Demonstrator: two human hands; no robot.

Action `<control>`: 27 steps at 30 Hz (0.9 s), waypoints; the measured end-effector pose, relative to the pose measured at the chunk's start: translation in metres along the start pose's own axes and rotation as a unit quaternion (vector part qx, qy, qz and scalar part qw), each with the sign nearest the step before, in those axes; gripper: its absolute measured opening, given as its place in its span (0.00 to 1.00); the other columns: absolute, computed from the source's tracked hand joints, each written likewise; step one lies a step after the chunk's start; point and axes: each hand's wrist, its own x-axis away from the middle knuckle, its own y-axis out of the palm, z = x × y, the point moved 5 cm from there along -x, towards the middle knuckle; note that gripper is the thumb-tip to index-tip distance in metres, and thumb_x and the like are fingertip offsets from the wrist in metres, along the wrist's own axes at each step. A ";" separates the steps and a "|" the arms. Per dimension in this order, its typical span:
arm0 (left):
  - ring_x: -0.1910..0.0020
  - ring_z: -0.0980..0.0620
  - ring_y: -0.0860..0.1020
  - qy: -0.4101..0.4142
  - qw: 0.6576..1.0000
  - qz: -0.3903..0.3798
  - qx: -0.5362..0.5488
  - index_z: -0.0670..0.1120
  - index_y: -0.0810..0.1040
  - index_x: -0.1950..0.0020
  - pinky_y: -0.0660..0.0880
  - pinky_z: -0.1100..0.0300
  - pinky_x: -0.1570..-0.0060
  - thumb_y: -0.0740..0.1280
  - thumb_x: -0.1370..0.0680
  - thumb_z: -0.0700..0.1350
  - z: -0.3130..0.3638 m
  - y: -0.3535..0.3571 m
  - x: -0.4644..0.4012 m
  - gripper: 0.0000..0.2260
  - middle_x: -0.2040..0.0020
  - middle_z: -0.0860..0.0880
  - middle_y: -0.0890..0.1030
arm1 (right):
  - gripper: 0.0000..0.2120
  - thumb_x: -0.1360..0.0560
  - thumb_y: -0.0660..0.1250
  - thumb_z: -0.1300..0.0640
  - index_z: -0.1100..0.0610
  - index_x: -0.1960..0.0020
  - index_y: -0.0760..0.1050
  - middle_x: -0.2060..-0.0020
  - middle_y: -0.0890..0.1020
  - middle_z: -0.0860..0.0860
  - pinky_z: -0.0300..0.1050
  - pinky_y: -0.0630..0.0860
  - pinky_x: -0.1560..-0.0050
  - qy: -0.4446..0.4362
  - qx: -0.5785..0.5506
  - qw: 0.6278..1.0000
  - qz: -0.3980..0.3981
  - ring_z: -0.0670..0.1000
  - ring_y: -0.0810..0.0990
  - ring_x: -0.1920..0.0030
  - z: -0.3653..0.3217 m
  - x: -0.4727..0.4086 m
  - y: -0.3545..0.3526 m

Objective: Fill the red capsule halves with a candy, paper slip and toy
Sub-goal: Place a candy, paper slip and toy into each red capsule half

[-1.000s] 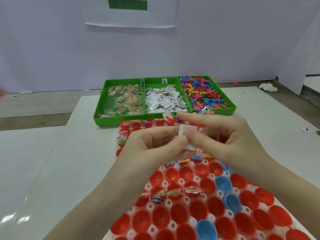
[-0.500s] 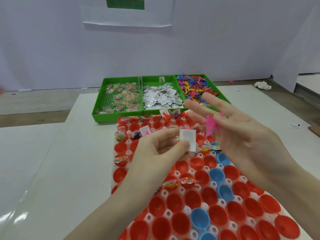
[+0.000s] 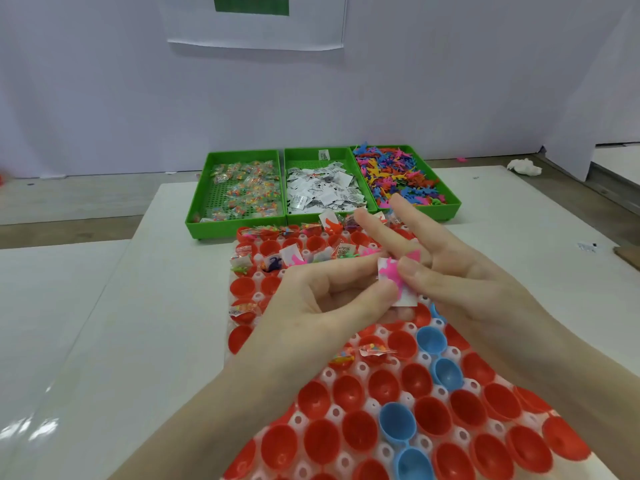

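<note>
Grip, left hand [image 3: 322,299]: thumb and curled forefinger pinch the left edge of a white paper slip [image 3: 398,289], held above the capsule tray at centre frame.
Grip, right hand [image 3: 446,271]: thumb presses a pink toy [image 3: 393,273] flat against the slip's face; index and middle fingers extend straight toward 11 o'clock, remaining fingers loosely bent.
Paper slip: roughly rectangular, long axis running 12 to 6 o'clock, lower edge free, upper corner covered by fingers. Print not legible.
Pink toy: flat figure with limbs, long axis about 11 to 5 o'clock; its shape is partly hidden under the right thumb and cannot be identified.
Red capsule halves [image 3: 322,441]: seated open side up in a white holed tray [image 3: 372,407] on the desk [image 3: 145,306], with several blue halves [image 3: 396,420] among them. Far rows at 12 o'clock hold candies, slips and toys; middle rows are hidden by both hands; near rows are cut off by the bottom edge.
Wrapped candy [image 3: 372,349]: lies in a red half just below the left wrist.
Green bins at 12 o'clock, side by side: candy bin [image 3: 239,225], slip bin [image 3: 325,157], toy bin [image 3: 453,202].
Crumpled white object [image 3: 524,167]: at 2 o'clock, too small to identify.
</note>
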 end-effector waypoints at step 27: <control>0.46 0.57 0.70 0.061 0.823 0.008 -0.565 0.54 0.80 0.46 0.64 0.58 0.42 0.64 0.25 0.56 -0.055 -0.017 -0.008 0.11 0.49 0.57 0.76 | 0.05 0.29 0.69 0.53 0.44 0.60 0.75 0.66 0.69 0.39 0.30 0.64 0.63 0.022 0.597 0.802 0.021 0.36 0.66 0.60 0.061 0.014 -0.028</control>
